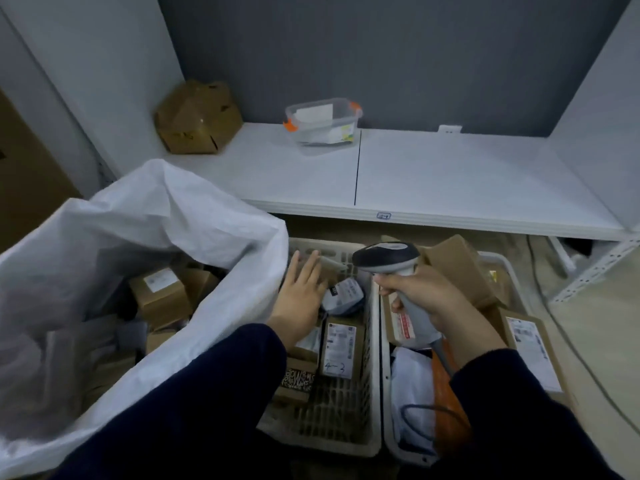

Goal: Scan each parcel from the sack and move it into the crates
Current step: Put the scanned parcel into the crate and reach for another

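Working at the middle of the frame, a person's left hand (301, 289) spreads flat, fingers straight, over the far end of the left crate (332, 420), holding nothing we can make out; whether the fingertips touch a parcel there is lost in blur. The right hand (427, 303) is wrapped tight round the handle of a scanner (384, 258), its head above where the two crates meet. We judge the job well under way but far from over: several labelled boxes, among them a marked box (337, 344), already lie in the left crate, and more fill the right crate (500, 259) at lower right. In the white sack (104, 258) at left, a good many parcels, such as a brown box (161, 294), wait to be scanned and moved across.
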